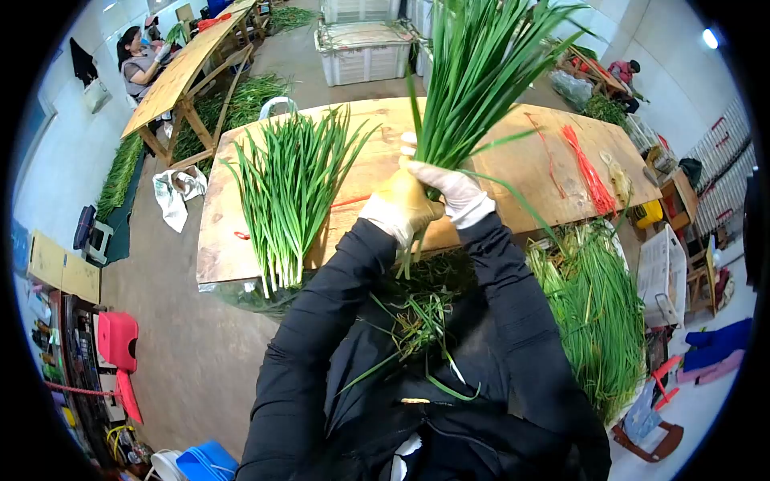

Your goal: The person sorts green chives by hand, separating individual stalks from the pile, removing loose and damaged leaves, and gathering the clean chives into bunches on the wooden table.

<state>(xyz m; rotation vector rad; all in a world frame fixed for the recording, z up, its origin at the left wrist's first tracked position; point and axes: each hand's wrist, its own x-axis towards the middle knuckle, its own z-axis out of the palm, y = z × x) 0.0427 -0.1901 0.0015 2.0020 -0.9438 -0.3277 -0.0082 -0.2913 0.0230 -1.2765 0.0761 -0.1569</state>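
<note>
Upright above the wooden table [369,120], a bunch of garlic chives [481,80] is in both my hands. My left hand [401,200], in a yellowish glove, closes round the lower stems. In a whitish glove, my right hand [455,191] wraps the bunch just above, with fingertips showing on its far side. Stem ends poke out below the hands. To the left, a second bunch of chives [293,192] lies on the table, its pale ends over the front edge. Part of a red tie [350,201] shows between that bunch and my left hand.
Red ties [588,172] lie on the table's right side. A heap of loose chives [593,313] stands at my right. Trimmings [421,329] rest on my lap. White crates [365,52] stand behind the table. A person [143,64] sits at another table [172,72], back left.
</note>
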